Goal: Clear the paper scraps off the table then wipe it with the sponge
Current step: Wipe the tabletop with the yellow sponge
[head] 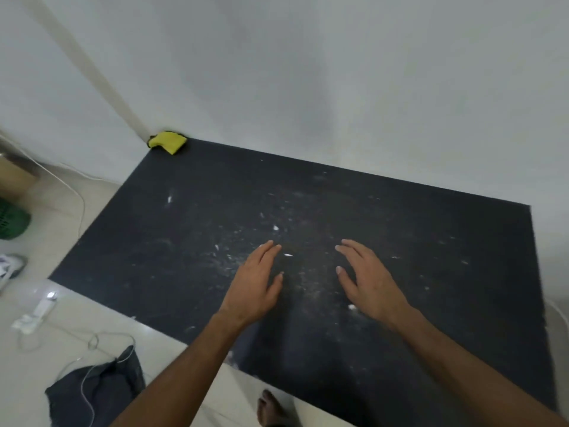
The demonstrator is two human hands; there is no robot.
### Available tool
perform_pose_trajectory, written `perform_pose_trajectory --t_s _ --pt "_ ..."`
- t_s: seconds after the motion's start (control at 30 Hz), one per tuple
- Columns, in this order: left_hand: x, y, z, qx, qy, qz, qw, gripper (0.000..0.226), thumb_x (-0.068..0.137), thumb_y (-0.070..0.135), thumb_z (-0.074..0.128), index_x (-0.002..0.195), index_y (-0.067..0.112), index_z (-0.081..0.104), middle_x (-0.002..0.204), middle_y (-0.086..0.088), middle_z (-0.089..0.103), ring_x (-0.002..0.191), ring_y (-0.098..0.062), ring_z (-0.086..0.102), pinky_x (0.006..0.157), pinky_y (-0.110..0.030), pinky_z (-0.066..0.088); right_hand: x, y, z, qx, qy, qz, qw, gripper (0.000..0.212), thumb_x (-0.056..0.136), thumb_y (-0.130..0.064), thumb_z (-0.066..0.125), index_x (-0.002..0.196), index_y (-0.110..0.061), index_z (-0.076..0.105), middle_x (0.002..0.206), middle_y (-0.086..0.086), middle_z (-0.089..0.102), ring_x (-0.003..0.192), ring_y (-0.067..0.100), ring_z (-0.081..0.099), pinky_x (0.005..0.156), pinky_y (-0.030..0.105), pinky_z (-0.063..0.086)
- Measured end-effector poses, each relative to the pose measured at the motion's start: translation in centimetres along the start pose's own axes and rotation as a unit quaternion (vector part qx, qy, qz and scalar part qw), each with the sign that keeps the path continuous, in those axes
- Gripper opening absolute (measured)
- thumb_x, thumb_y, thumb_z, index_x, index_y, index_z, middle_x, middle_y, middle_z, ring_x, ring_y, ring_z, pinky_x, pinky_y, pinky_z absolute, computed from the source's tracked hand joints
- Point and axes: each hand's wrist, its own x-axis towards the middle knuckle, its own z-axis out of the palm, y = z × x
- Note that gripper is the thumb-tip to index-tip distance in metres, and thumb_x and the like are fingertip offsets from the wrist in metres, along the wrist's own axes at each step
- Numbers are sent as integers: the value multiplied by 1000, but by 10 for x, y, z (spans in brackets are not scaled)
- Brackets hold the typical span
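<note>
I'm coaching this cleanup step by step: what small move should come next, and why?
Probably bring the left hand and right hand together to gather the paper scraps between them; both are open and empty, and the sponge sits untouched at the table's far corner.

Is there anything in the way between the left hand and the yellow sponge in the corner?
Nothing visible blocks it. Between the open left hand and the yellow sponge lies only the dark tabletop, with tiny white paper scraps.

Yellow sponge (168,142) at far-left table (431,241) corner; small white paper scraps (288,255) scattered mid-table, dark top dusty.
</note>
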Motion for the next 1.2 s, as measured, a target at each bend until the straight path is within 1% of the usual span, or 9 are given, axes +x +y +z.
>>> perform_pose_trajectory --t_s 0.17,0.23,0.3,0.43,0.63,0.8,0.97,1.1,1.2 --pt "-13 -99 -67 -8 11 -25 1000 61 101 32 55 156 17 35 164 -2 33 151 -16 29 120 -23 14 51 -91 46 13 -26 17 999 43 103 -26 52 144 -13 50 150 1 46 138 18 41 112 24 28" --pt "-13 -130 -88 -21 10 -50 999 58 101 33 56 154 17 38 162 -2 36 150 -17 31 119 -24 18 71 -119 58 19 -38 12 999 42 103 -25 53 144 -13 50 148 1 48 136 17 44 112 26 31" --pt "-9 -162 -104 -26 10 -67 997 55 101 32 57 151 16 42 158 -3 41 147 -19 36 118 -24 21 96 -138 71 23 -39 6 999 42 103 -25 53 143 -13 51 145 1 51 134 17 46 114 30 34" --pt "16 -227 -128 -17 6 -90 996 49 99 34 57 144 16 50 147 -4 49 137 -20 46 113 -25 29 156 -163 99 24 -36 -8 999 43 104 -28 51 145 -16 48 145 -1 52 134 17 47 113 27 31" --pt "72 -330 -161 -17 7 -133 991 47 93 43 51 129 15 61 130 -2 58 122 -20 55 106 -28 39 277 -204 145 32 -48 -15 998 46 103 -34 51 146 -19 47 145 1 54 132 22 49 113 39 37" --pt "133 -420 -174 -15 24 -174 984 39 97 36 57 127 12 62 128 -8 59 119 -29 57 104 -37 43 384 -239 178 0 -75 -50 996 49 102 -39 51 147 -20 45 141 2 56 128 24 52 108 45 42" --pt "182 -494 -179 32 41 -212 976 56 99 44 54 145 14 46 142 -14 50 126 -37 52 105 -50 42 488 -277 225 -40 -75 -93 992 53 100 -39 53 147 -17 44 142 8 53 124 30 51 102 48 44" --pt "210 -537 -178 -13 26 -195 980 64 102 56 40 154 20 29 145 -7 39 119 -33 58 98 -47 48 558 -302 273 -103 -37 -123 986 55 100 -40 53 149 -19 42 150 10 44 131 35 43 107 50 39" --pt "214 -552 -172 -69 9 -179 981 61 104 55 33 157 31 17 157 2 40 130 -26 55 105 -44 44 603 -312 307 -163 -29 -149 975 55 99 -42 51 150 -25 40 155 10 38 133 35 40 107 48 36"
